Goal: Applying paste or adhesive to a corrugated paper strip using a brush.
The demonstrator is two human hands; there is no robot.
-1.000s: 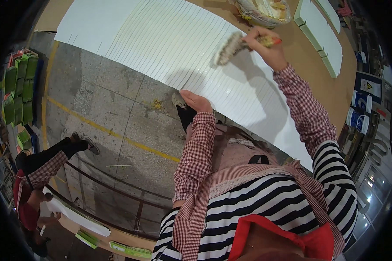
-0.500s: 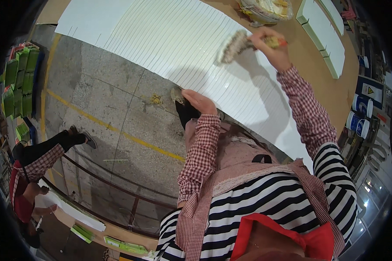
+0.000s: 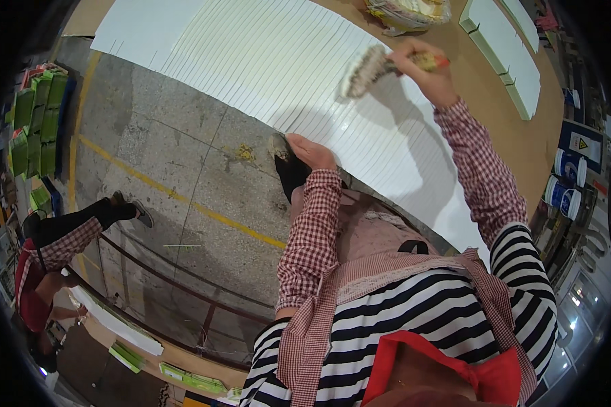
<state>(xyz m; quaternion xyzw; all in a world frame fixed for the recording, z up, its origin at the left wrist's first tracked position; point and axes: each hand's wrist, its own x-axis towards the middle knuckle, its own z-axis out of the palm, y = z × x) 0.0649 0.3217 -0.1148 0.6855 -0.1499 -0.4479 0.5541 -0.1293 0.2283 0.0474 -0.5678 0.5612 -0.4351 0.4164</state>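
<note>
A wide brush (image 3: 364,73), its shaggy bristles coated whitish and its handle yellow with a red end, is gripped in my right hand (image 3: 424,73). The bristles rest on or just above a long row of overlapping white sheets (image 3: 265,64), whose edges make close parallel lines with a wet-looking sheen. At the near edge of this row is my left hand (image 3: 311,150), fingers stretched out and partly hidden at the sheet edge; nothing shows in it. Both forearms wear checked sleeves.
Beyond the sheets, a plastic-lined bowl (image 3: 414,15) with whitish stuff stands on the brown tabletop (image 3: 482,88). White stacks (image 3: 506,57) lie at the far right, with white-and-blue buckets (image 3: 562,197) past the table. Another person (image 3: 54,251) works at a bench on the left, near green stacks (image 3: 37,122).
The view has shifted slightly. My right hand and the brush stay at nearly the same place over the sheets. My left hand remains at the near edge. The other person's arm has moved a little.
</note>
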